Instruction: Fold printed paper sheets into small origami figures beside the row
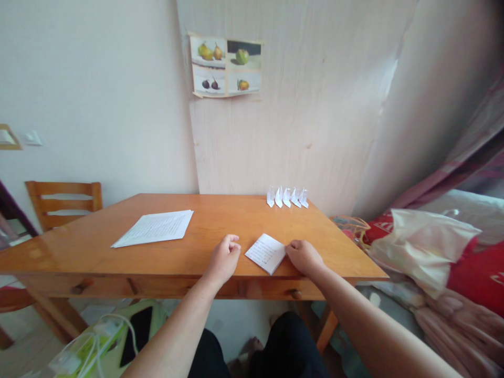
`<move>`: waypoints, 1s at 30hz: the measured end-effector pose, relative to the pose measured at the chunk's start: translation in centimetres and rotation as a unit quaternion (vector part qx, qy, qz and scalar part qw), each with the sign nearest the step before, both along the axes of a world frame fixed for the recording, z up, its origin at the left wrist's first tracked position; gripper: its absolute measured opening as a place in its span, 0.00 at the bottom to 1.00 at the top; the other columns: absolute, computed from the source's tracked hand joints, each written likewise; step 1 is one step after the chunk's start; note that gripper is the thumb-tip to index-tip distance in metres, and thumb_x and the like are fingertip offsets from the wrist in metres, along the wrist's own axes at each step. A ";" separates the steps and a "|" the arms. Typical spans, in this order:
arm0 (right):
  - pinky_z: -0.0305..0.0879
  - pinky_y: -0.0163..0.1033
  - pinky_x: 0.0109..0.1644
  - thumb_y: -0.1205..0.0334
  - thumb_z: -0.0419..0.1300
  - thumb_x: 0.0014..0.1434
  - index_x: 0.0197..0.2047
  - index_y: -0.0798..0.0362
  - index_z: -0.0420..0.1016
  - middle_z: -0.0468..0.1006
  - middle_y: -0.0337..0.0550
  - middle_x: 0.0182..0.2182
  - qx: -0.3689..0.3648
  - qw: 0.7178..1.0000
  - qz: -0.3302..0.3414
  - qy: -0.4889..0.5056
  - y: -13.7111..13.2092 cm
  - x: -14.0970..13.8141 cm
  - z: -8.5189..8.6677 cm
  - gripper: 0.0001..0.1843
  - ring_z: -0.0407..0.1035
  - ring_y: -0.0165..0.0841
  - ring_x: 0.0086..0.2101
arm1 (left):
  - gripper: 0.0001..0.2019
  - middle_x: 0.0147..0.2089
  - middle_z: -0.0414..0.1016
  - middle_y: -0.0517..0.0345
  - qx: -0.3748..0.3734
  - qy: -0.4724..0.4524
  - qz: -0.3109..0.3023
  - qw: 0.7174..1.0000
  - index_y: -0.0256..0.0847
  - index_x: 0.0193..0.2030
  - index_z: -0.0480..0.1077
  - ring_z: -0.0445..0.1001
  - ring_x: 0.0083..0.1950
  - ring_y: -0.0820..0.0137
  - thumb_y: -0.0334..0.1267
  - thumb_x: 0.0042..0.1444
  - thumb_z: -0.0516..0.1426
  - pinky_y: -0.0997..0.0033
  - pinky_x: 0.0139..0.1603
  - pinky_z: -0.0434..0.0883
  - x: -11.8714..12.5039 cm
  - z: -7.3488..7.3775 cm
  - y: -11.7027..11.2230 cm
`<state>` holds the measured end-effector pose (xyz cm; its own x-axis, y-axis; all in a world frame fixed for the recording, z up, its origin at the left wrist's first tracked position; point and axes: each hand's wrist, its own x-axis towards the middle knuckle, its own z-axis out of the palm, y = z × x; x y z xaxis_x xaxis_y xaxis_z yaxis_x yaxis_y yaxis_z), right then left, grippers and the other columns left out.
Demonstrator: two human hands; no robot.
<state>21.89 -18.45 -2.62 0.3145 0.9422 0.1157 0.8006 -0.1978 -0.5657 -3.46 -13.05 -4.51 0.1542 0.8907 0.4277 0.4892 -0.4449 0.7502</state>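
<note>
Folded paper point(265, 254): It lies flat on the wooden surface point(220, 215), in between the two hands. It looks thick, so its layers could slip crooked or spring up if it gets pressed more on one side.
Left hand point(226, 258): It is near the folded paper but apart from it. It holds nothing, and its fingers are loosely curled. With nothing steadying this side, a nudge could make the paper spin.
Right hand point(304, 256): Its fingertips seem to touch the right corner. I can't tell if they pinch it. A hard push there could crumple that corner.
Front edge point(252, 276): The near corner is very close to it, so a pull could tip the paper off.
Five paper shapes point(287, 197): They stand in a row at the back. They look light, so a bump or breeze could knock them over.
Paper stack point(155, 228): It lies flat, well to the left. A careless arm could scatter its sheets.
</note>
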 end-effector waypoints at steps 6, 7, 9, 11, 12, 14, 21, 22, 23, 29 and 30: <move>0.51 0.37 0.30 0.57 0.52 0.59 0.24 0.51 0.72 0.77 0.46 0.27 -0.027 0.999 -0.003 -0.038 0.4 -0.1 0.4 0.15 0.68 0.35 0.29 | 0.09 0.45 0.79 0.53 0.065 0.096 -0.084 0.990 0.42 0.42 0.76 0.76 0.49 0.64 0.32 0.61 0.54 0.65 0.52 0.70 1.3 0.4 -0.1; 0.50 0.37 0.30 0.57 0.52 0.59 0.24 0.51 0.72 0.77 0.46 0.27 -0.029 0.999 -0.003 -0.042 0.5 -0.1 0.4 0.15 0.68 0.35 0.29 | 0.10 0.46 0.79 0.53 0.077 0.113 -0.103 0.985 0.42 0.43 0.77 0.76 0.50 0.64 0.32 0.61 0.54 0.65 0.53 0.70 1.7 0.4 -0.2; 0.51 0.37 0.30 0.57 0.52 0.60 0.25 0.52 0.73 0.78 0.46 0.27 -0.027 0.999 -0.003 -0.047 0.5 -0.1 0.3 0.15 0.69 0.35 0.29 | 0.11 0.48 0.79 0.53 0.097 0.142 -0.135 0.976 0.43 0.46 0.77 0.75 0.51 0.63 0.32 0.61 0.55 0.65 0.55 0.69 2.3 0.5 -0.3; 0.52 0.36 0.30 0.57 0.53 0.60 0.26 0.52 0.74 0.79 0.45 0.28 -0.022 0.999 0.000 -0.049 0.5 0.1 0.3 0.15 0.70 0.35 0.30 | 0.11 0.48 0.79 0.52 0.111 0.165 -0.154 0.968 0.43 0.46 0.78 0.75 0.50 0.63 0.32 0.61 0.56 0.64 0.54 0.69 2.7 0.5 -0.4; 0.53 0.36 0.31 0.57 0.53 0.61 0.27 0.51 0.75 0.79 0.45 0.29 -0.018 0.999 0.000 -0.049 0.5 0.2 0.3 0.15 0.71 0.35 0.31 | 0.10 0.47 0.79 0.52 0.116 0.173 -0.160 0.965 0.43 0.46 0.78 0.75 0.50 0.62 0.32 0.60 0.57 0.63 0.54 0.69 2.8 0.5 -0.5; 0.54 0.36 0.32 0.57 0.54 0.61 0.33 0.51 0.77 0.80 0.44 0.31 -0.006 0.999 -0.004 -0.050 0.6 0.6 0.3 0.13 0.72 0.36 0.33 | 0.10 0.46 0.79 0.52 0.125 0.190 -0.161 0.961 0.43 0.44 0.78 0.75 0.49 0.61 0.32 0.60 0.57 0.62 0.53 0.68 2.9 0.4 -0.6; 0.60 0.36 0.45 0.60 0.50 0.67 0.44 0.50 0.78 0.80 0.46 0.42 0.125 0.986 0.055 -0.100 0.7 -1.0 1.3 0.15 0.73 0.36 0.43 | 0.10 0.47 0.79 0.53 0.136 0.229 -0.139 0.954 0.44 0.46 0.77 0.75 0.50 0.63 0.34 0.64 0.55 0.64 0.51 0.68 2.7 0.4 -1.0; 0.61 0.36 0.48 0.60 0.50 0.68 0.46 0.51 0.78 0.80 0.47 0.43 0.141 0.979 0.086 -0.116 0.8 -1.7 1.6 0.15 0.72 0.36 0.45 | 0.10 0.47 0.79 0.53 0.134 0.229 -0.139 0.954 0.44 0.46 0.77 0.74 0.49 0.62 0.35 0.64 0.55 0.64 0.51 0.68 2.7 0.5 -1.1; 0.61 0.37 0.49 0.60 0.49 0.69 0.47 0.51 0.78 0.81 0.47 0.44 0.141 0.974 0.118 -0.133 0.8 -2.4 1.8 0.16 0.72 0.37 0.46 | 0.09 0.46 0.79 0.53 0.131 0.230 -0.139 0.954 0.44 0.46 0.77 0.74 0.49 0.62 0.35 0.64 0.55 0.64 0.50 0.68 2.7 0.5 -1.1; 0.52 0.53 0.65 0.61 0.45 0.71 0.52 0.53 0.75 0.78 0.55 0.53 0.067 0.934 0.256 -0.241 2.0 -5.1 1.7 0.19 0.64 0.45 0.61 | 0.12 0.46 0.77 0.52 0.112 0.223 -0.147 0.957 0.45 0.48 0.76 0.73 0.49 0.62 0.36 0.67 0.51 0.64 0.51 0.68 2.7 0.7 -1.2; 0.51 0.56 0.66 0.60 0.45 0.71 0.54 0.54 0.74 0.76 0.56 0.55 0.058 0.928 0.267 -0.253 2.2 -5.1 1.5 0.19 0.62 0.46 0.62 | 0.12 0.46 0.77 0.51 0.110 0.223 -0.147 0.957 0.45 0.48 0.76 0.73 0.49 0.61 0.36 0.67 0.51 0.64 0.51 0.67 2.7 0.6 -1.2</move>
<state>16.78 -16.25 -1.16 -0.3151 0.9204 0.2317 0.9362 0.3414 -0.0831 -0.78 -14.21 -3.86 0.5953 0.6766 0.4334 0.5680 -0.7359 0.3686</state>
